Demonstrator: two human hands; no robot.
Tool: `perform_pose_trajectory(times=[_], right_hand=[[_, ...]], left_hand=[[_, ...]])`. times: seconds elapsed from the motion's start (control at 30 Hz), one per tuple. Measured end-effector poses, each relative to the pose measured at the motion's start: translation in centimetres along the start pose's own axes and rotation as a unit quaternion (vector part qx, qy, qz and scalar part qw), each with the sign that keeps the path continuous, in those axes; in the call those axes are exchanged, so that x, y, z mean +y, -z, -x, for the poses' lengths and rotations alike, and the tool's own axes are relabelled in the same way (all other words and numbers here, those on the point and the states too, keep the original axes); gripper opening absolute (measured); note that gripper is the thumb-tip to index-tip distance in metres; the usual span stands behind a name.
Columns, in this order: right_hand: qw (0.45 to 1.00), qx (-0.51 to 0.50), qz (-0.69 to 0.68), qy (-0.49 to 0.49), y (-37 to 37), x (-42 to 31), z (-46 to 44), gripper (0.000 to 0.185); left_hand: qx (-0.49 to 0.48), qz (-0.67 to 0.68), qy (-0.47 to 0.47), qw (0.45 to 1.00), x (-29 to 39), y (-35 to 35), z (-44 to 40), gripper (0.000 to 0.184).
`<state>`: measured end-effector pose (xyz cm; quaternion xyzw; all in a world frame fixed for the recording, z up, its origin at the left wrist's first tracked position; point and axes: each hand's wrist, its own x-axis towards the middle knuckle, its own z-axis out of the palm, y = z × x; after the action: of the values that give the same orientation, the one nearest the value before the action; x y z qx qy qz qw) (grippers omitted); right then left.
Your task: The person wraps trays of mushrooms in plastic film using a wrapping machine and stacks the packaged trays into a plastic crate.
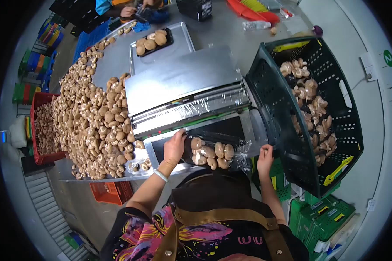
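Observation:
A black tray of brown mushrooms (211, 153) lies on the front plate of a film-wrapping machine (185, 80), right in front of me. Clear plastic film (248, 149) partly covers it and stretches out past its right end. My left hand (174, 148) is at the tray's left end, fingers curled on its edge; whether it also pinches film there is hard to see. To the right, beside the machine, my right hand (265, 162) is closed in a pinch on the film. The film roll (189, 108) shows in the machine's slot behind the tray.
Loose mushrooms (96, 122) are heaped on the steel table at left, a red crate (43, 128) beyond. A dark green crate (309, 117) with packed mushroom trays stands tilted at right. Another mushroom tray (154, 42) sits behind the machine. A co-worker's hands (133, 11) show at the top.

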<state>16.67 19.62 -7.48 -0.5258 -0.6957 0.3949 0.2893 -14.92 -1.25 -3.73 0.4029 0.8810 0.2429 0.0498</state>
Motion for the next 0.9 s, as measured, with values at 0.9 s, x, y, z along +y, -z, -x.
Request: perform_pose_trajectory(times=[0.9], right_hand=[[0.878,-0.047,-0.334,-0.34,-4.4,-6.1,2.1,0.025]], left_hand=[[0.072,0.185,0.075,0.977,1.9,2.2,3.0,0.017]])
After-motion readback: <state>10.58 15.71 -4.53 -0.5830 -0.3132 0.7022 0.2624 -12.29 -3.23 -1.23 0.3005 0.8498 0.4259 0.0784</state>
